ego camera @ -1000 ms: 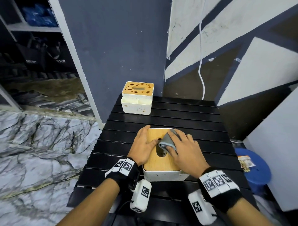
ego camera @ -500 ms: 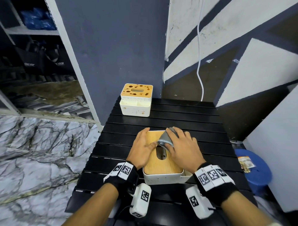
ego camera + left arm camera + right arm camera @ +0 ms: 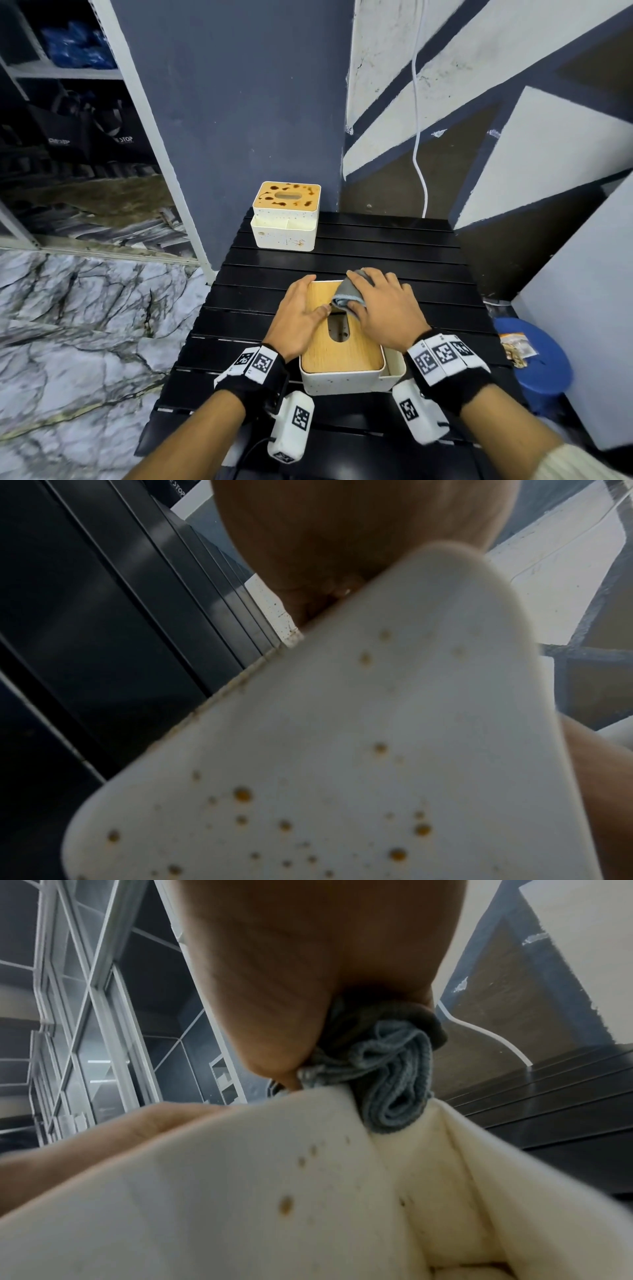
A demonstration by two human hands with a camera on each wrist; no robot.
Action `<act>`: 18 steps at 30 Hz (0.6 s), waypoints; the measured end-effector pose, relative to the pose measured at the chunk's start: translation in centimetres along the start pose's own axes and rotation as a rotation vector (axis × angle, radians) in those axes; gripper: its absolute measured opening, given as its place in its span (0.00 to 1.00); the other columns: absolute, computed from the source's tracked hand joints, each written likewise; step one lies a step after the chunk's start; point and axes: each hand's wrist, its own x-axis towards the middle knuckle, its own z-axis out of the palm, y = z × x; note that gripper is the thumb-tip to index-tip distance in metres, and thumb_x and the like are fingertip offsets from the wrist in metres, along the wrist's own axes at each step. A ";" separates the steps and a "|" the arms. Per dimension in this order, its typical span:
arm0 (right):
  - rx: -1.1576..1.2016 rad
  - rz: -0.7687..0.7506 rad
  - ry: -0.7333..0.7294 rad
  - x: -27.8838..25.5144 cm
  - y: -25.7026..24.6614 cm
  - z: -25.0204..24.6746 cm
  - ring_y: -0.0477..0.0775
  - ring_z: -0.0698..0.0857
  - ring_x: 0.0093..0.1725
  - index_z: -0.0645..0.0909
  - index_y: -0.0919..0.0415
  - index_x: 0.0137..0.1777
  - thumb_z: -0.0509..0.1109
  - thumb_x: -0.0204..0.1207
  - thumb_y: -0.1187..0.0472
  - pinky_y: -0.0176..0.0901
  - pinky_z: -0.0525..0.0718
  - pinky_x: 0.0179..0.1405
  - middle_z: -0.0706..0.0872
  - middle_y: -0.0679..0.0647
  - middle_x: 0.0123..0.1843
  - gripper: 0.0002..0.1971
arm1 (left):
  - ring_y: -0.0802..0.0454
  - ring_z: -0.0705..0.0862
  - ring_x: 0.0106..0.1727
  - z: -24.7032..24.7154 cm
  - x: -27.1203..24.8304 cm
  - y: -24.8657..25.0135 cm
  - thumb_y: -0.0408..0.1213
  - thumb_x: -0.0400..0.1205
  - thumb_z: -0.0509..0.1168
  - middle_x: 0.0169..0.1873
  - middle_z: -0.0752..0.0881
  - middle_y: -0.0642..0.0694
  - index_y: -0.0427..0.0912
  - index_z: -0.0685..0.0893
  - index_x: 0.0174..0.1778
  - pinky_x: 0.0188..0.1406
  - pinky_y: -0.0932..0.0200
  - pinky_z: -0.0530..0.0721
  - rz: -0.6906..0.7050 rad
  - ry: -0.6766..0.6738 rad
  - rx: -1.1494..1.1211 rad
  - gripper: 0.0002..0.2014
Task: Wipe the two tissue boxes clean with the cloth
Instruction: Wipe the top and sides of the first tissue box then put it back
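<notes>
The near tissue box [image 3: 342, 353], white with a wooden lid and an oval slot, stands on the black slatted table [image 3: 376, 246]. My left hand [image 3: 303, 303] rests flat on the lid's left side. With the folded grey cloth [image 3: 345, 294] bunched under its palm and thumb, my right hand [image 3: 371, 294] presses on the lid's far right corner. In the right wrist view the cloth [image 3: 394, 1074] hangs over the box's rim [image 3: 240, 1177]. Brown spots dot the box's white side [image 3: 342, 750]. A second tissue box [image 3: 286, 219], its lid stained brown, stands at the table's far left.
A blue stool [image 3: 534, 373] with a snack packet on it stands right of the table, beside a white panel [image 3: 589, 325]. A white cable [image 3: 419, 137] hangs down the wall behind. Metal shelving [image 3: 68, 102] and marble floor lie to the left.
My right hand has slid the cloth from beside the slot toward the lid's far edge. The left hand has stayed on the lid.
</notes>
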 end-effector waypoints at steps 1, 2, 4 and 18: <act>-0.002 -0.004 -0.004 0.0 0.1 0.0 0.57 0.67 0.73 0.54 0.46 0.82 0.54 0.83 0.43 0.56 0.70 0.68 0.63 0.50 0.80 0.29 | 0.51 0.68 0.80 0.0 0.0 0.0 0.42 0.87 0.66 0.82 0.67 0.49 0.48 0.61 0.85 0.75 0.57 0.66 0.002 -0.005 0.001 0.31; 0.000 -0.006 -0.005 -0.3 0.2 0.0 0.56 0.67 0.73 0.55 0.45 0.82 0.54 0.83 0.43 0.55 0.71 0.67 0.63 0.50 0.80 0.29 | 0.51 0.68 0.80 -0.1 0.1 0.0 0.41 0.87 0.66 0.82 0.67 0.49 0.48 0.62 0.85 0.75 0.58 0.66 0.007 -0.014 0.004 0.31; 0.004 -0.015 -0.002 -1.1 0.2 -0.1 0.56 0.68 0.73 0.56 0.45 0.82 0.55 0.83 0.42 0.55 0.71 0.67 0.62 0.49 0.81 0.29 | 0.51 0.67 0.81 -0.3 0.2 0.1 0.41 0.87 0.66 0.83 0.66 0.48 0.47 0.61 0.86 0.75 0.59 0.65 0.021 -0.045 0.020 0.32; 0.067 0.023 -0.013 0.1 0.4 -0.1 0.57 0.71 0.71 0.57 0.46 0.81 0.57 0.83 0.45 0.56 0.72 0.66 0.70 0.53 0.75 0.27 | 0.51 0.67 0.81 -1.0 0.2 0.5 0.42 0.87 0.66 0.84 0.65 0.48 0.47 0.61 0.86 0.72 0.63 0.64 0.057 -0.106 0.080 0.32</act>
